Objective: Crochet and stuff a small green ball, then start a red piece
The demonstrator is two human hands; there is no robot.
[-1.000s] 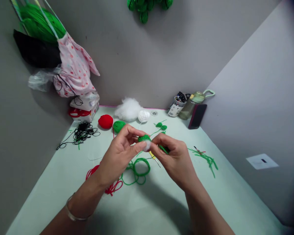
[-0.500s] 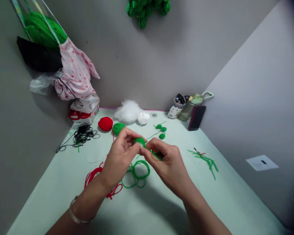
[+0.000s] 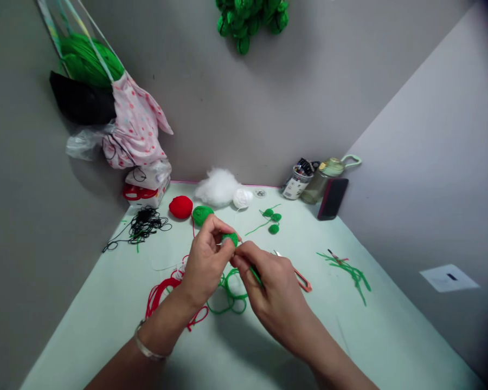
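Note:
Near the middle, my left hand (image 3: 205,262) is closed, pinching a small green crocheted piece (image 3: 229,238) between thumb and fingers. A little white stuffing shows at its near side. My right hand (image 3: 270,284) is closed close beside it, gripping what looks like a thin crochet hook, its pale shaft pointing at the piece; most of it is hidden in the fist. Green yarn (image 3: 256,275) passes through the right hand's fingers. Below the hands lie loops of green yarn (image 3: 238,297), and a red yarn bundle (image 3: 156,298) sits by my left wrist.
Behind are a red yarn ball (image 3: 181,207), a green ball (image 3: 202,215), white stuffing (image 3: 217,188) and small green pieces (image 3: 275,218). Black yarn (image 3: 146,225) lies left. To the right are an orange-handled cutter (image 3: 303,280), green scraps (image 3: 355,273), a phone (image 3: 333,199) and a bottle (image 3: 319,181).
The right hand has turned over and closed into a fist around a thin tool close to the green piece. Less white stuffing shows. The orange-handled cutter has come into view.

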